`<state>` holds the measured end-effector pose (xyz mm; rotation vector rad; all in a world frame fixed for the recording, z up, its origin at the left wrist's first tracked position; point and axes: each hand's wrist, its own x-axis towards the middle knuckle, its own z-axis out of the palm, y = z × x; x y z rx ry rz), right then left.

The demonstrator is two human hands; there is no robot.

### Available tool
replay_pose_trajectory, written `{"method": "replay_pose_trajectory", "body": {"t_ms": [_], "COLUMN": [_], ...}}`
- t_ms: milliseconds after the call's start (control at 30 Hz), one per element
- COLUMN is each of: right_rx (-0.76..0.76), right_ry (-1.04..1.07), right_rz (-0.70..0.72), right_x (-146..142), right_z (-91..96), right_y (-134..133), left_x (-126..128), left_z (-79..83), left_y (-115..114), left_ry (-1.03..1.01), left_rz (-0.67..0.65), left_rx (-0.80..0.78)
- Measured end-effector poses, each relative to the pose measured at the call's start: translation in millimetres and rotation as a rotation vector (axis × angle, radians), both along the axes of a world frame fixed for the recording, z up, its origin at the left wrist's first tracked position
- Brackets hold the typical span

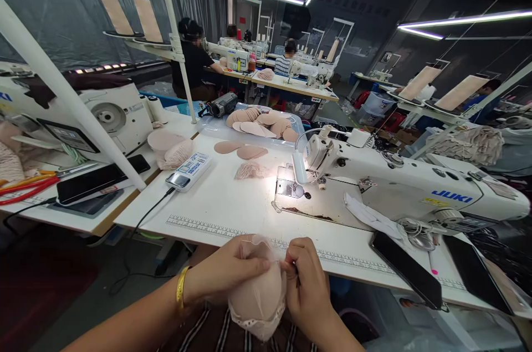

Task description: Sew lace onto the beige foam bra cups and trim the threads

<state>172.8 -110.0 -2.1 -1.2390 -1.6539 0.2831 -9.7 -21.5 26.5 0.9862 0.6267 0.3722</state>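
At the table's front edge, above my lap, I hold a beige bra cup (258, 299) covered in thin sheer fabric with a scalloped lower edge. My left hand (226, 266) grips its upper left side, the thumb lying across the front. The fingers of my right hand (306, 285) are closed in a pinch at the cup's upper right edge. A small dark bit shows between those fingers, too little to name. Beyond my hands, a small piece of lace fabric (251, 170) and flat beige pads (252, 152) lie on the white table (216, 205).
A JUKI sewing machine (399, 174) with a lit needle area stands at the right. Phones (407, 269) lie along the front right edge. A white device (190, 172) with a cable sits at the left. Behind, a plastic tray (211, 127) bears more pads. Several people work farther back.
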Motion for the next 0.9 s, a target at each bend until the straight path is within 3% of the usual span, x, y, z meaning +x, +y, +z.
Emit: {"method": "replay_pose_trajectory", "body": {"t_ms": [167, 300, 433, 567, 667, 733, 900], "right_rx": [-0.173, -0.128, 0.008, 0.119, 0.128, 0.076, -0.225], "right_ry": [0.220, 0.236, 0.032, -0.381, -0.493, -0.422, 0.021], "right_rz": [0.115, 0.171, 0.281, 0.239, 0.197, 0.177, 0.118], "right_x": [5, -2, -4, 8, 20, 28, 36], "right_z": [1.0, 8.2, 14.9, 15.1, 12.9, 13.5, 22.3], "right_y": [0, -4, -7, 1, 11, 15, 13], "left_x": [-1, 1, 4, 3, -4, -9, -12], "left_z": [1.3, -0.9, 3.7, 9.0, 5.3, 0.7, -5.0], "left_y": [1, 0, -1, 1, 4, 6, 8], "left_ry": [-0.008, -0.019, -0.137, -0.206, -0.175, -0.130, -0.068], "left_rz": [0.036, 0.029, -0.049, -0.140, -0.137, -0.116, -0.004], "left_rx": [0.007, -0.019, -0.109, -0.140, -0.106, -0.114, -0.189]}}
